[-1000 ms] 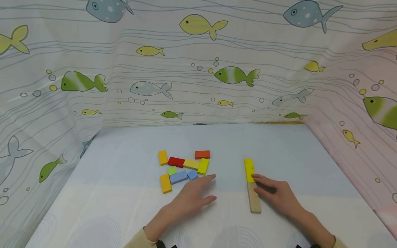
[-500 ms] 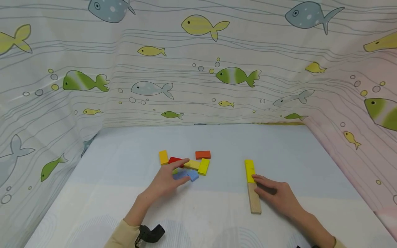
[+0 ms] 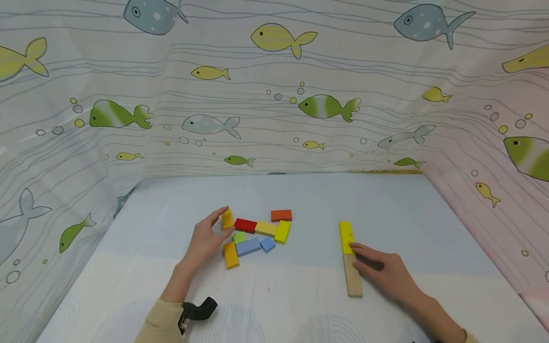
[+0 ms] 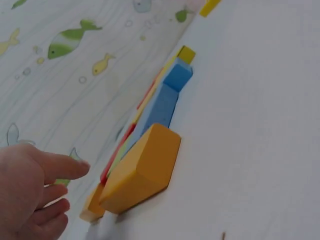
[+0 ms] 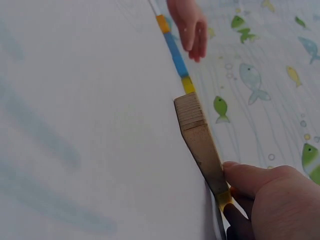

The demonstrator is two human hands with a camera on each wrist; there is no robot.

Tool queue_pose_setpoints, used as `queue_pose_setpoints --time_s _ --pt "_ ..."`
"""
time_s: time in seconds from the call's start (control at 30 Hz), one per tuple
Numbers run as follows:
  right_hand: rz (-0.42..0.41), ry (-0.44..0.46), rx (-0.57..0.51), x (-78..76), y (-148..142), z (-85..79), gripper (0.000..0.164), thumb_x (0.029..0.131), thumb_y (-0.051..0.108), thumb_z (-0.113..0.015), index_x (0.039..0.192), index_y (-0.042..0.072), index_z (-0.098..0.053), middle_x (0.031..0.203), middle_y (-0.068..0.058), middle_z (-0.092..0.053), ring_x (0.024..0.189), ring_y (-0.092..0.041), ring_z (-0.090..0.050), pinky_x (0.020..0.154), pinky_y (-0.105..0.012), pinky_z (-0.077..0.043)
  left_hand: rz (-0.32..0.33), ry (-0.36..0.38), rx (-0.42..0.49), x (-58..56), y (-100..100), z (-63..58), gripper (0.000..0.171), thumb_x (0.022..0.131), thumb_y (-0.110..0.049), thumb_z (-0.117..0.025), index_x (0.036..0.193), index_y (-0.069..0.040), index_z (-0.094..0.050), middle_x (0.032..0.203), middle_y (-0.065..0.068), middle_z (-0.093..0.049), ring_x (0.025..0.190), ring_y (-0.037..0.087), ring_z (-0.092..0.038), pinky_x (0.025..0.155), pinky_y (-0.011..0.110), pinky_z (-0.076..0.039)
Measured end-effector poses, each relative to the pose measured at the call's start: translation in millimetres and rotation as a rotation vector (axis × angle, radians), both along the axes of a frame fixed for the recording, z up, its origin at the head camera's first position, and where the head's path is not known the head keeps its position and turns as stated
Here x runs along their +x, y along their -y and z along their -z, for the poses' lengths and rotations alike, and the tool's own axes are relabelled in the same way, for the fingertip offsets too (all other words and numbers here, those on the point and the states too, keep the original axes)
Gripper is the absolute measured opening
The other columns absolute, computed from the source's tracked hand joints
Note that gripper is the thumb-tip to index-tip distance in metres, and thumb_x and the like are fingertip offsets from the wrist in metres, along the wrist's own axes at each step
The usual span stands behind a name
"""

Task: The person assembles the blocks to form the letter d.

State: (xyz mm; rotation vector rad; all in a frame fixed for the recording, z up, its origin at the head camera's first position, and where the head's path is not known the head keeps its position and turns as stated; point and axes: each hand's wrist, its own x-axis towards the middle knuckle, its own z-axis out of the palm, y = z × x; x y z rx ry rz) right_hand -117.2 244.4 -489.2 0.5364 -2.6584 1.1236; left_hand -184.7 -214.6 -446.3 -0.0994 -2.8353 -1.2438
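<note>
My left hand (image 3: 206, 240) reaches over the cluster's far-left orange block (image 3: 227, 220), index finger and thumb spread on either side of it. In the left wrist view that hand (image 4: 35, 192) is beside the nearer orange block (image 4: 145, 167), apart from it. On the right, a bright yellow block (image 3: 346, 237) and a plain wooden block (image 3: 353, 276) lie end to end. My right hand (image 3: 388, 274) rests against their right side, index finger at the yellow block and thumb at the wooden one. Between its fingers there is nothing in the head view.
Around the left hand lie a dark red block (image 3: 245, 225), a pale yellow block (image 3: 266, 228), a yellow block (image 3: 282, 232), an orange-red block (image 3: 281, 216), a green block (image 3: 239, 237), and blue blocks (image 3: 249, 247). A fish-print curtain (image 3: 274, 95) stands behind the table (image 3: 300, 295).
My left hand has moved left and away across the blocks, from the space right of the cluster to the far-left orange block. The right hand and its two blocks stay put.
</note>
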Motion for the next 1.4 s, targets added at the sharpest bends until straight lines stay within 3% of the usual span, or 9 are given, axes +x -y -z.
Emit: queue_pose_setpoints --time_s 0.17,0.33,0.87,1.4 --pt "0.002 -0.008 0.004 0.9 -1.2 -1.3 0.039 0.087 0.028 -0.078 0.125 0.021 -0.072 0.129 0.01 -0.067 0.121 0.0 -0.057 0.098 0.0 -0.035 -0.036 0.062 -0.033 -6.9 9.1 8.6 0.066 0.097 -0.021 -0.065 0.155 -0.011 -0.035 0.157 0.018 -0.038 0.143 0.041 -0.037 0.114 0.053 -0.037" --pt "0.003 -0.004 0.006 1.2 -1.3 -1.8 0.04 0.087 0.029 -0.078 0.125 0.021 -0.071 0.129 0.011 -0.068 0.121 0.001 -0.058 0.098 0.0 -0.035 -0.023 0.088 -0.046 -10.1 13.6 15.0 0.068 0.098 -0.023 -0.062 0.156 -0.01 -0.031 0.159 0.018 -0.036 0.146 0.038 -0.034 0.116 0.053 -0.034" --pt "0.0 -0.003 0.008 1.4 1.4 -1.0 0.04 0.087 0.028 -0.078 0.126 0.021 -0.071 0.129 0.01 -0.067 0.122 -0.001 -0.058 0.098 0.0 -0.035 0.022 0.077 -0.071 -14.3 20.1 21.6 0.069 0.099 -0.022 -0.063 0.157 -0.005 -0.028 0.159 0.02 -0.034 0.147 0.039 -0.032 0.118 0.052 -0.03" --pt "-0.001 -0.031 0.011 0.6 1.3 -2.0 0.041 0.086 0.026 -0.079 0.125 0.02 -0.072 0.127 0.009 -0.069 0.12 -0.002 -0.06 0.096 0.0 -0.036 0.033 0.063 -0.088 -14.3 19.5 18.4 0.067 0.1 -0.023 -0.062 0.156 -0.004 -0.03 0.158 0.021 -0.035 0.146 0.04 -0.033 0.117 0.054 -0.031"
